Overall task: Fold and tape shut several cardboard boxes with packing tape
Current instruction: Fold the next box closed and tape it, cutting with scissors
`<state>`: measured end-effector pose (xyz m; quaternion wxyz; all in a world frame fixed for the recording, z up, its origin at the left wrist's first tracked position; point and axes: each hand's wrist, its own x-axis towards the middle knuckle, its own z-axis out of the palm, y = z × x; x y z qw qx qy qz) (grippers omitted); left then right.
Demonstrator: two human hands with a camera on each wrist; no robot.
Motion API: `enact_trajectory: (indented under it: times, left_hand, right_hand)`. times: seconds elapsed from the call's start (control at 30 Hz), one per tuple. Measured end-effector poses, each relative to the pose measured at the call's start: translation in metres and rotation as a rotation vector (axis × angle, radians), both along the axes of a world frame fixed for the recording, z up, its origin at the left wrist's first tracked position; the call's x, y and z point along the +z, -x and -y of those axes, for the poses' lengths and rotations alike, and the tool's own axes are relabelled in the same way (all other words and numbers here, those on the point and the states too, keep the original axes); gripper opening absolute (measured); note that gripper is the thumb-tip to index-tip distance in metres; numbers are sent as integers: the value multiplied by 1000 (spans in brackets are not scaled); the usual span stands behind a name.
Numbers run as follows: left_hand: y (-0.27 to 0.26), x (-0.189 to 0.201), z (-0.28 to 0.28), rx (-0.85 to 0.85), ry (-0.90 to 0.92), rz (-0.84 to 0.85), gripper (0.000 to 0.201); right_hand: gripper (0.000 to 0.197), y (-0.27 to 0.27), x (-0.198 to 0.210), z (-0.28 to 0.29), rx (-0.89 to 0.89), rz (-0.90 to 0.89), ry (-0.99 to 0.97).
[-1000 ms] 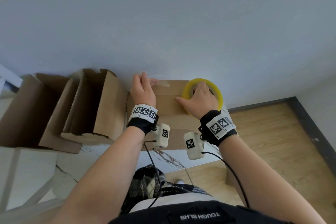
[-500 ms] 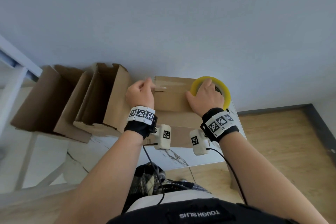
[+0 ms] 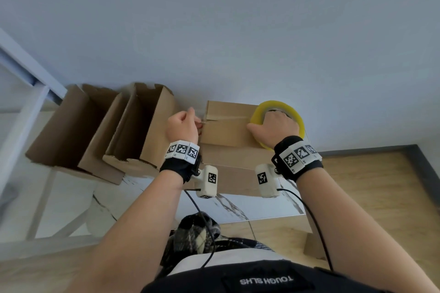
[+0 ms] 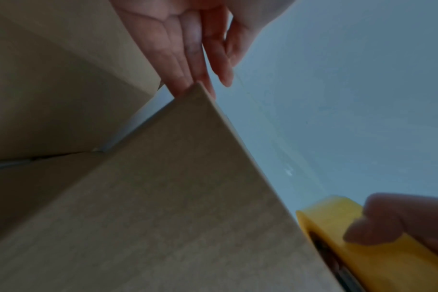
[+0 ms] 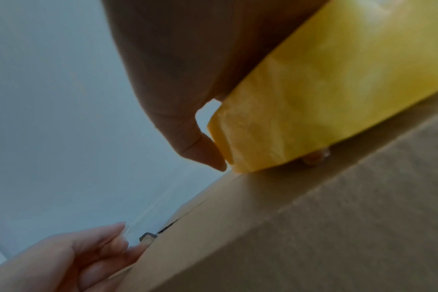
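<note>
A closed cardboard box [image 3: 228, 133] stands on the white table against the wall. My left hand [image 3: 190, 121] is at the box's left end, where it pinches the free end of a clear tape strip [image 3: 228, 119]. The strip runs across the box top to the yellow tape roll [image 3: 283, 107], which my right hand [image 3: 273, 123] grips at the box's right end. The left wrist view shows my left hand [image 4: 200, 65] above the box corner [image 4: 188, 177], with the roll [image 4: 358, 243] at lower right. In the right wrist view the roll [image 5: 325, 94] sits on the box [image 5: 313, 227].
Two open cardboard boxes [image 3: 78, 131] [image 3: 140, 126] stand to the left, the nearer one close beside my left hand. The marbled table top [image 3: 147, 197] ends just in front of the box. A wall rises right behind. Wood floor [image 3: 369, 197] lies to the right.
My left hand has gone from on the box top to its left edge, pinching the tape end. The right hand and roll sit further right, so the strip is longer.
</note>
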<state>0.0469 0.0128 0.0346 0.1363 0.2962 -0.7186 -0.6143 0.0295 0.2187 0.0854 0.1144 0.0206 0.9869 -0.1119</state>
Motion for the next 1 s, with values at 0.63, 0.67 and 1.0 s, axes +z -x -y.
enact_trajectory:
  times: [0.63, 0.67, 1.0]
  left_hand:
    - [3, -22, 1, -85, 200, 73, 49]
    - [3, -21, 1, -71, 197, 55, 48]
    - [9, -19, -1, -56, 212, 73, 48]
  right_hand:
    - [34, 3, -8, 6, 3, 4, -35]
    - [34, 3, -8, 6, 4, 2, -37]
    - [37, 2, -9, 6, -4, -15, -43]
